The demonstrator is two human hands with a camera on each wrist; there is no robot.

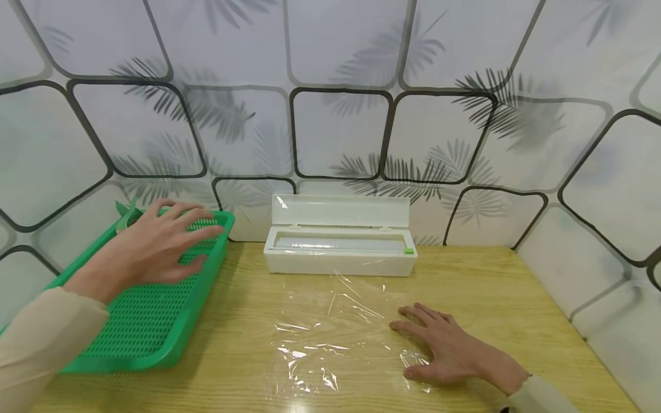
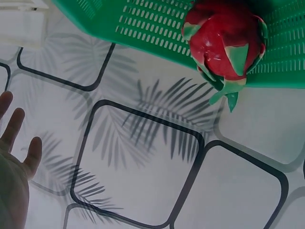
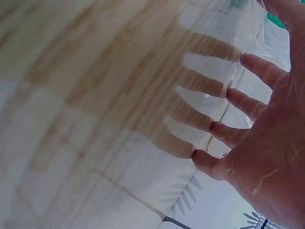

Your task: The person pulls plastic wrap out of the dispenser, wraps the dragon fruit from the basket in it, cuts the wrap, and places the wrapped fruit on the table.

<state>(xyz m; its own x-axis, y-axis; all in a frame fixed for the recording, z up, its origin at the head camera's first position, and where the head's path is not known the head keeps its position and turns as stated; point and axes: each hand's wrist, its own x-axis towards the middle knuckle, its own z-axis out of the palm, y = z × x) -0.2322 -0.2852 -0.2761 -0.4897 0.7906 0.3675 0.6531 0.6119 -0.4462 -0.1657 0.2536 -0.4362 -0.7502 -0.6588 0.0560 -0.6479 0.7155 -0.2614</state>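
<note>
My left hand (image 1: 160, 246) hovers over the green basket (image 1: 178, 338) with its fingers spread and nothing in them. A red dragon fruit (image 2: 221, 43) with green-tipped scales sits in that basket; in the head view the hand hides most of it. On the table, a sheet of clear cling film (image 1: 330, 344) stretches forward from a white cling film box (image 1: 341, 264). My right hand (image 1: 449, 350) lies at the film's right edge, fingers spread. In the right wrist view its fingertips (image 3: 202, 157) touch the surface.
The box's lid (image 1: 341, 211) stands raised at the back, showing the roll (image 1: 338, 243) inside, and a small green slider (image 1: 408, 250) sits at its right end. Patterned walls (image 1: 341, 132) close off the back and both sides of the wooden table (image 1: 490, 298).
</note>
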